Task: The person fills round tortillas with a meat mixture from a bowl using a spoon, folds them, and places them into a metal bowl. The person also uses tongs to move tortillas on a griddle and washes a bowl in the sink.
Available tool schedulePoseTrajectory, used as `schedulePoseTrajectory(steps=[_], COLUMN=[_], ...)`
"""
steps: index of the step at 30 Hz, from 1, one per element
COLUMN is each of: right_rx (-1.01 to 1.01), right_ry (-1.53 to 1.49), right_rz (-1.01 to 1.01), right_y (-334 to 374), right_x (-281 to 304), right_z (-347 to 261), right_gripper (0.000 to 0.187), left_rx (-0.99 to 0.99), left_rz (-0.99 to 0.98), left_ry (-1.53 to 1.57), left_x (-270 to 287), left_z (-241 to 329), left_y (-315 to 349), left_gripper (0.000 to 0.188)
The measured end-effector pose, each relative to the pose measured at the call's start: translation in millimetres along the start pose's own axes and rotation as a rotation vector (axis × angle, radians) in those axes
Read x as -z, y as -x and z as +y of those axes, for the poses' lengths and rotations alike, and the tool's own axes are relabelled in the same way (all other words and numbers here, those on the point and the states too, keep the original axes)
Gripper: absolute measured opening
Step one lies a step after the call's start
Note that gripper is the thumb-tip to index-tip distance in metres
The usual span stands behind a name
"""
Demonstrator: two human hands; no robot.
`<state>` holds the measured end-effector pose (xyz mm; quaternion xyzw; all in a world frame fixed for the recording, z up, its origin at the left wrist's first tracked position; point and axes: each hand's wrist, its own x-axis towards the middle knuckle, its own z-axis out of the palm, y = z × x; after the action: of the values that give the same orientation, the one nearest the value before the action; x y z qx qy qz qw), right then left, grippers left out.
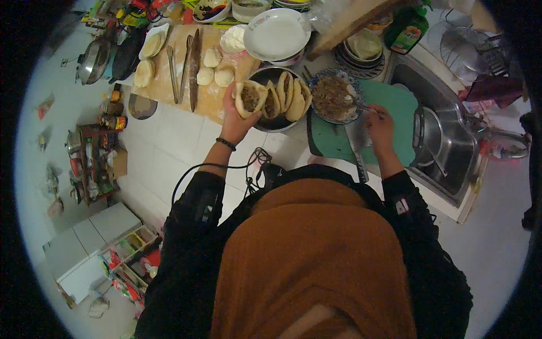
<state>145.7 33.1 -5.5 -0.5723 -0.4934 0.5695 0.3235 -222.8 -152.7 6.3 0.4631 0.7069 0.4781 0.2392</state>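
In my left hand [241, 120] is a split flatbread [250, 98], tipped so its brown minced filling shows. It is held at the left edge of a round metal bowl [270, 129], where several other filled flatbreads [287, 95] stand side by side. My right hand [380, 129] grips a thin-handled utensil [366, 107] whose far end reaches into a blue-patterned bowl [314, 109] of brown minced filling [334, 96]. Its working end is too unclear to tell its kind. Below that hand, a cleaver [358, 148] lies on a green cutting board [329, 144].
To the left, a wooden board [164, 93] carries dough balls [205, 75], a rolling pin [195, 70] and tongs [173, 74]. A white plate [277, 34] sits behind the metal bowl. At right are a sink [446, 152] and a green bottle [407, 31]. A black cable [212, 165] hangs by my left forearm.
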Motion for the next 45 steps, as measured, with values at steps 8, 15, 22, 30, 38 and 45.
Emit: schedulePoseTrajectory(steps=[8, 15, 22, 30, 38, 45], right_rx=[0.424, 0.450, 0.465, 0.100, -0.457, 0.026], right_ry=[0.498, 0.580, 0.666, 0.642, 0.132, 0.451], right_rz=[0.013, -0.034, -0.089, -0.322, -0.303, 0.269], right_y=[-24, -25, -12, 76, 98, 91], right_x=[13, 20, 28, -58, -243, -294], right_z=[49, 71, 65, -6, -31, 20], right_gripper=[0.023, 0.024, 0.023, 0.030, 0.034, 0.020], left_rx=[-0.037, -0.176, -0.059, 0.062, -0.152, -0.151], left_rz=[-0.198, -0.259, -0.208, -0.318, -0.577, -0.678], left_ry=[-0.025, -0.322, -0.324, -0.241, -0.327, -0.358], left_x=[-14, 2, -1, 33, 39, 53], left_z=[-24, -14, -7, -6, -20, -29], left_y=[-34, -39, -26, -22, -76, -83], left_gripper=[0.108, 0.100, 0.087, 0.077, 0.084, 0.060])
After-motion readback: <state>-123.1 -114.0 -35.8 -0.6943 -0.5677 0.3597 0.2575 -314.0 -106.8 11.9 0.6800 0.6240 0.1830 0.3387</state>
